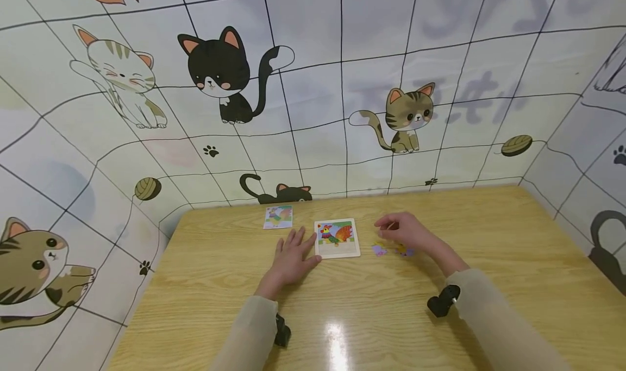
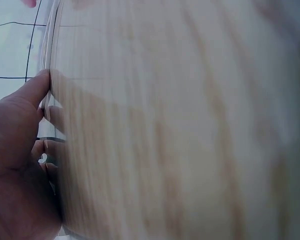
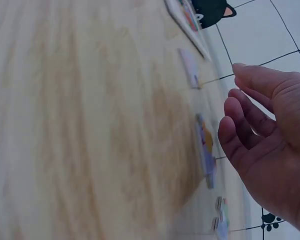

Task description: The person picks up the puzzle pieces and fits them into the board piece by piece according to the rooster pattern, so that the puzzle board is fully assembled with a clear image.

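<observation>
Head view: L hand [image 1: 292, 258] flat on table [image 1: 489, 262], fingers straight, thumb touching puzzle board [image 1: 337, 239] left edge. R hand [image 1: 403, 231] loosely open, holding nothing, hovering over loose pieces [image 1: 391, 249] just right of board. Reference card [image 1: 278, 217] behind-left, apart.

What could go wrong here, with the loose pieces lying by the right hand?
The right hand hovers with relaxed fingers above small loose pieces lying close together; a careless sweep might scatter them. The left hand only rests flat beside the puzzle board, so the board may slide when a piece is pressed in. The picture card lies apart, possibly awkward to check.
</observation>
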The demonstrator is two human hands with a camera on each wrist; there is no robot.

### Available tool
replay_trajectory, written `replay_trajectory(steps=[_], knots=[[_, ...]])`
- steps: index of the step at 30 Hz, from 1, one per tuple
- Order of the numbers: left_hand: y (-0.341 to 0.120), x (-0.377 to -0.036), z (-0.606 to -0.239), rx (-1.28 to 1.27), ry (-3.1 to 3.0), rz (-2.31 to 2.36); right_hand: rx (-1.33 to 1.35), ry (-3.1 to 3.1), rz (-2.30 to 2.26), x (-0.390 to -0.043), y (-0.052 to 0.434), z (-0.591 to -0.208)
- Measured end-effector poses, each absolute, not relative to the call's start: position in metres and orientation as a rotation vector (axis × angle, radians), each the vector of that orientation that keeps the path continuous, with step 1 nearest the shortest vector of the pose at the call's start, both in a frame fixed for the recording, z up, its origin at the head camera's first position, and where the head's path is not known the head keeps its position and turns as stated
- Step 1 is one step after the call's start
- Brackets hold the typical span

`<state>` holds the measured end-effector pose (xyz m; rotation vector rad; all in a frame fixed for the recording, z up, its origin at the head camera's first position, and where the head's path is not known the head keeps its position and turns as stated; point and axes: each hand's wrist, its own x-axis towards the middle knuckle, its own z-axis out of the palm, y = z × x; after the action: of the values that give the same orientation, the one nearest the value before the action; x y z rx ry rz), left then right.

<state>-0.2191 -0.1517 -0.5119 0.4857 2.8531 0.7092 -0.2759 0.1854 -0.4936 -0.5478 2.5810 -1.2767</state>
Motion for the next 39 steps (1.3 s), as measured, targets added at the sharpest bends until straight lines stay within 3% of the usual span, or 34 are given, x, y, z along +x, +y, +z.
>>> replay_trajectory(steps=[9,39], knots=[[-0.151,-0.219,-0.510,0.478,2.847,0.711,-0.680,2.534,-1.198,-0.269,0.189,-0.503],[-0.153,-0.221,-0.511,0.490,2.838,0.715,-0.649,2.533,-1.159,-0.266,0.187,-0.510]])
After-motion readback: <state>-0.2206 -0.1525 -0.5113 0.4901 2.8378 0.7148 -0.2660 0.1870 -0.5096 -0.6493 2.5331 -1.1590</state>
